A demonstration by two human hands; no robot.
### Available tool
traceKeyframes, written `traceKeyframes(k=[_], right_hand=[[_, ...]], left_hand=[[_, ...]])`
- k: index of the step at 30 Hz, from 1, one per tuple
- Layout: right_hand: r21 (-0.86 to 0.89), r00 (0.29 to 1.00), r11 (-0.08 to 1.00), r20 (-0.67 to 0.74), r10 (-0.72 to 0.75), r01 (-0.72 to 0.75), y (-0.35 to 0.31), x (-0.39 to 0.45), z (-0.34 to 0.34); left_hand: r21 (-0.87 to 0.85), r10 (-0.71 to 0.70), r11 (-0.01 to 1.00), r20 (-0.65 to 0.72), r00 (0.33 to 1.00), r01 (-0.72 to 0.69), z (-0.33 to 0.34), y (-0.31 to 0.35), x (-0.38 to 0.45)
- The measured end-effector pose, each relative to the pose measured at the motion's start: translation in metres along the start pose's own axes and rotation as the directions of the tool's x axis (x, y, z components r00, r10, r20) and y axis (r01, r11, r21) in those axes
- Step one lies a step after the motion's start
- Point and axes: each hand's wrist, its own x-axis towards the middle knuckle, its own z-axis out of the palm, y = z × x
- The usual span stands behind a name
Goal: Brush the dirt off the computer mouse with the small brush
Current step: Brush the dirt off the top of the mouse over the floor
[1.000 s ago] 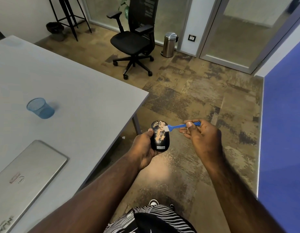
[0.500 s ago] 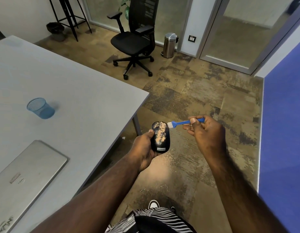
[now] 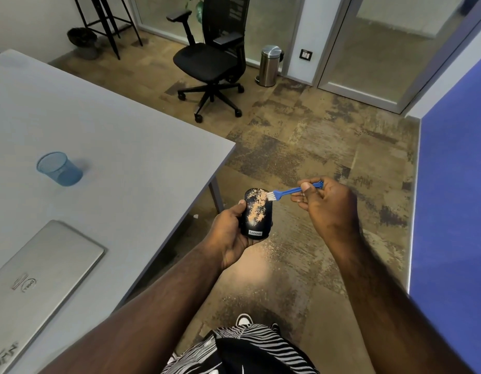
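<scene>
Your left hand (image 3: 228,233) wraps around the black computer mouse (image 3: 256,214) and holds it up in the air, out past the corner of the gray tabletop (image 3: 120,136) and above the brown floor (image 3: 301,147). Your thumb sits on the left side of the mouse, and your fingers curl under it. The mouse has a small label at its near end. Tan dirt (image 3: 256,205) lies in a patchy stripe down the top of the mouse.

Your right hand (image 3: 328,209) is closed on the small brush (image 3: 290,191). You pinch its blue handle between your thumb and fingers, just to the right of the mouse. The white bristles point left and touch the far right edge of the mouse, right at the dirt.

Some pale dust (image 3: 263,249) is spread on the floor just below the mouse.

Far to the left of the mouse, a blue mesh cup (image 3: 60,168) stands on the tabletop. A closed silver laptop (image 3: 42,268) lies on the tabletop too, left of the mouse and closer to you.

Behind the mouse, farther away on the floor, a black office chair (image 3: 212,58) stands. A shiny metal bin (image 3: 270,64) stands to the right of the chair, near a glass door (image 3: 390,44). A blue wall (image 3: 455,184) runs along to the right of the mouse.
</scene>
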Motion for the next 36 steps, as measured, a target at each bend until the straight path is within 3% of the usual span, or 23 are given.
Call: traceKeyframes(k=[4, 9, 13, 27, 29, 32, 36], right_hand=[[0.058, 1.000, 0.998, -0.011, 0.002, -0.002, 0.002, 0.002, -0.005], [-0.038, 1.000, 0.999, 0.001, 0.006, -0.006, 0.004, 0.006, -0.005], [0.016, 1.000, 1.000, -0.016, -0.001, 0.001, 0.002, 0.008, -0.008], [-0.045, 1.000, 0.999, -0.028, 0.000, -0.001, 0.006, 0.014, -0.007], [0.013, 1.000, 1.000, -0.014, 0.000, 0.000, 0.004, 0.015, -0.006], [-0.042, 0.999, 0.999, 0.025, -0.026, 0.027, 0.004, 0.014, -0.004], [-0.041, 0.999, 0.999, -0.020, -0.025, 0.025, 0.002, 0.017, -0.005]], left_hand=[[-0.034, -0.015, 0.999, 0.017, 1.000, 0.015, 0.001, -0.003, 0.001], [-0.016, -0.012, 1.000, 0.020, 1.000, 0.012, 0.005, -0.007, 0.002], [-0.016, -0.005, 1.000, 0.027, 1.000, 0.006, 0.009, -0.009, 0.002], [0.037, 0.000, 0.999, 0.018, 1.000, 0.000, 0.011, -0.013, 0.001], [0.040, 0.001, 0.999, 0.015, 1.000, -0.001, 0.011, -0.013, 0.000], [0.053, 0.000, 0.999, 0.014, 1.000, -0.001, 0.013, -0.013, -0.001], [0.066, 0.004, 0.998, 0.004, 1.000, -0.005, 0.015, -0.013, -0.004]])
